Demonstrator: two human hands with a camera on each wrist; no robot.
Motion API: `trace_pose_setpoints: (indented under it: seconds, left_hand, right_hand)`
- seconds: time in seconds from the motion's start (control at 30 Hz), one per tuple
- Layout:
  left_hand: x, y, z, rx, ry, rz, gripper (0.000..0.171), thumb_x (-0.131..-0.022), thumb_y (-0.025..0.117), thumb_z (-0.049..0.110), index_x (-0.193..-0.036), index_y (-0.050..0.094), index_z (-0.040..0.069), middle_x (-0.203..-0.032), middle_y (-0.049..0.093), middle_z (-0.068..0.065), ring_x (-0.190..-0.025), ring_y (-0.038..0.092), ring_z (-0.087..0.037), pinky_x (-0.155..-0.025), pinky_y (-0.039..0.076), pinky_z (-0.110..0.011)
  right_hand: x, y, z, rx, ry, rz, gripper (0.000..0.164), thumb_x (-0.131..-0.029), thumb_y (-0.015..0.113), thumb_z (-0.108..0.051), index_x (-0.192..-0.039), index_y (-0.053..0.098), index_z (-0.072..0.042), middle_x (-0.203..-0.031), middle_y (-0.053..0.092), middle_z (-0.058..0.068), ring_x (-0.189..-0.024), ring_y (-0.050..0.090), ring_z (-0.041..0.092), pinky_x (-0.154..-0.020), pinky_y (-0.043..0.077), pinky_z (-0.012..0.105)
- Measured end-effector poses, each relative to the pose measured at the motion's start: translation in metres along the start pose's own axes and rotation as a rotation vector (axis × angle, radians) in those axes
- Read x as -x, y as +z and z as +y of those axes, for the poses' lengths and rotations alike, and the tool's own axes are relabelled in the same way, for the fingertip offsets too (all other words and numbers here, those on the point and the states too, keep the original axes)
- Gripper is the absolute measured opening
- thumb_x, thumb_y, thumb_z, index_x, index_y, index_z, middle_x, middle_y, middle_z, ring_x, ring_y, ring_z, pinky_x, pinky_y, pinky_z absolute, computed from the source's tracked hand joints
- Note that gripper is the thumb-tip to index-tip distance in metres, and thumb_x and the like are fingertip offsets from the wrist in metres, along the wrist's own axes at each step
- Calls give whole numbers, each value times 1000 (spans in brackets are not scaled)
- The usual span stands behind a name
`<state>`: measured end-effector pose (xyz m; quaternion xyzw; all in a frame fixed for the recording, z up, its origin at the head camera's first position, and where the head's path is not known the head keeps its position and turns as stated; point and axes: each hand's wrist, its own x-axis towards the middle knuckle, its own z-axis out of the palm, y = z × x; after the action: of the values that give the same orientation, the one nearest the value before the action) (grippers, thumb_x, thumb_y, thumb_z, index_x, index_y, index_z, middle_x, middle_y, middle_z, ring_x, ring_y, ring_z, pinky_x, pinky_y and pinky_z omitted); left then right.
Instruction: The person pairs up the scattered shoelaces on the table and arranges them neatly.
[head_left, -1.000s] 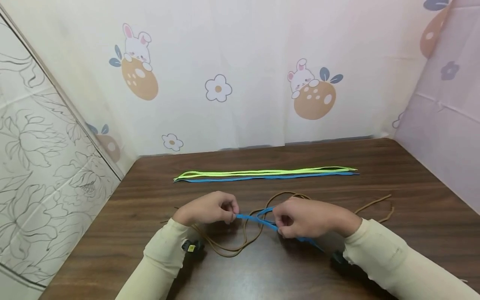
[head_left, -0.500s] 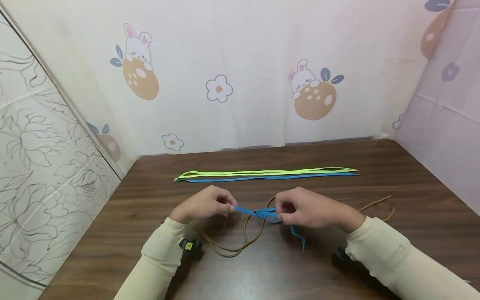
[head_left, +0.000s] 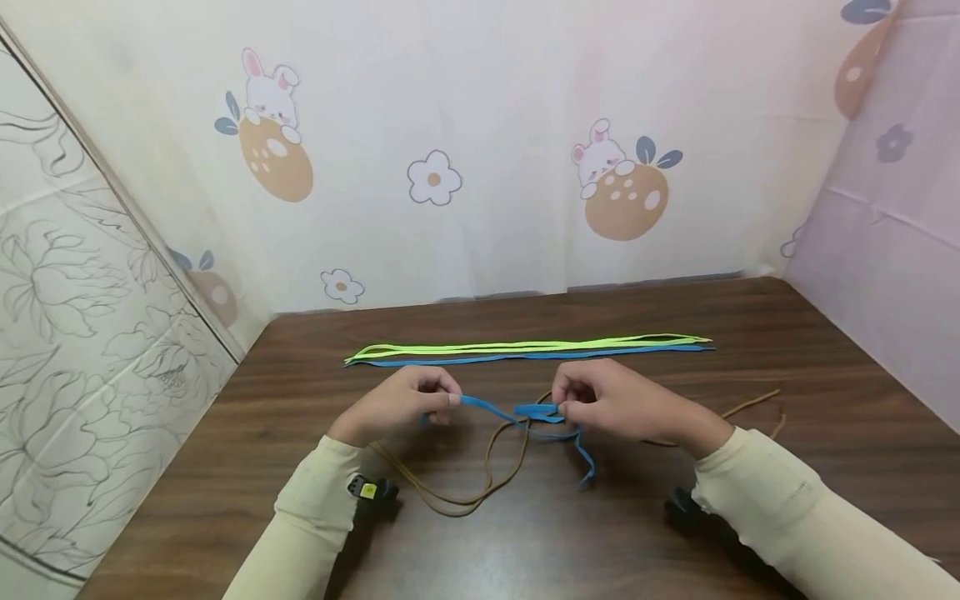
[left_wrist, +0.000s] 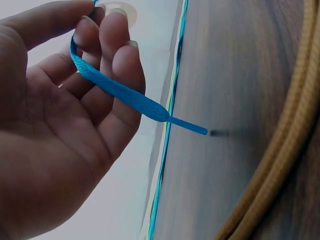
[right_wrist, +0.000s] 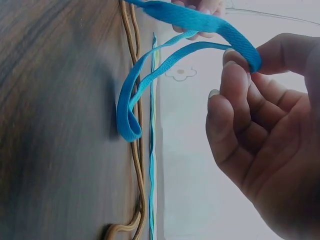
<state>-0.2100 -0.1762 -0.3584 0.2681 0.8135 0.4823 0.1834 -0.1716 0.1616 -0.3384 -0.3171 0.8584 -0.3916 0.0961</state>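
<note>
In the head view my left hand pinches a flat blue shoelace between thumb and fingertips. The left wrist view shows the lace's tipped end hanging free past the fingers. My right hand pinches the same lace farther along, where it is folded; in the right wrist view a loop of it dangles left of the fingers. A short tail hangs below the right hand. Under both hands lies a brown cord, looped on the table and partly hidden by the right hand.
Behind the hands, neon yellow laces and another blue lace lie stretched side by side across the dark wooden table. A patterned curtain rises at the back edge, with side panels left and right.
Both hands have risen slightly, and the left has drawn to the left with its part of the lace. The lace's tail now hangs below the right hand. The brown cord's front loop stays put.
</note>
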Motion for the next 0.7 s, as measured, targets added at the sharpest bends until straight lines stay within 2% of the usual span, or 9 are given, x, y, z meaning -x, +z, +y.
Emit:
trace_pose_setpoints:
  seconds: [0.13, 0.33, 0.5, 0.6, 0.7]
  left_hand:
    - [2, -2, -1, 29, -5, 22, 30, -100, 63, 25, -107, 65, -5, -80, 63, -12, -82, 61, -36, -77, 49, -39]
    - [3, -3, -3, 81, -12, 38, 29, -101, 62, 21, -107, 61, -7, -78, 60, -10, -82, 63, -35, -82, 49, -45]
    - [2, -4, -4, 90, -5, 40, 28, -101, 62, 24, -106, 63, -3, -77, 60, -11, -84, 63, -39, -83, 49, -47]
    - [2, -5, -6, 79, 4, 52, 29, -101, 62, 29, -105, 65, 1, -77, 61, -11, -83, 63, -39, -80, 50, -44]
    - [1, -6, -7, 72, 14, 65, 34, -101, 62, 32, -107, 65, -1, -78, 61, -12, -82, 62, -38, -77, 49, -40]
  right_hand:
    - [0, -2, 0, 1, 4, 14, 9, -96, 59, -6, -95, 65, -13, -79, 66, 1, -69, 57, 16, -62, 48, 30]
    - [1, -3, 0, -9, 23, 16, 10, -97, 57, -6, -98, 65, -12, -81, 65, 1, -71, 59, 18, -63, 49, 31]
    - [1, -4, 0, -16, 29, 20, 11, -98, 56, -7, -99, 65, -13, -83, 66, 3, -74, 61, 20, -63, 49, 31]
    - [1, -4, 0, -25, 34, 22, 12, -98, 56, -7, -99, 65, -15, -83, 66, 4, -74, 61, 21, -63, 49, 31]
    - [1, -4, 1, -35, 31, 28, 12, -99, 57, -8, -99, 65, -16, -83, 66, 5, -74, 60, 21, -63, 48, 31]
